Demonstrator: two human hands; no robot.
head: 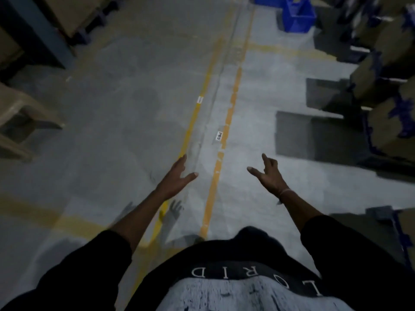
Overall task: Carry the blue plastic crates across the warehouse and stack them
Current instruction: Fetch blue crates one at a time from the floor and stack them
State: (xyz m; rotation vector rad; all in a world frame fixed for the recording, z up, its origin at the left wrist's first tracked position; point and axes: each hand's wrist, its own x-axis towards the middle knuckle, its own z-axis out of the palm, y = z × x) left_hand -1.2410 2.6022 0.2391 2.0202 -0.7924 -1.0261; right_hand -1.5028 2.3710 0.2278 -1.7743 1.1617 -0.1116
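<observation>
Both our hands reach out ahead of us with nothing in them: left hand (179, 173) with fingers straight and thumb spread, right hand (267, 173) loosely open. A blue crate (297, 15) sits far ahead on the floor (125, 90), beyond two yellow lines (229, 117). Cardboard boxes (386, 66) line our right.

Crate (297, 15) on floor (116, 90) far ahead right; boxes (381, 70) along right; stool (20, 122) left; floor lines (226, 124) between.
</observation>
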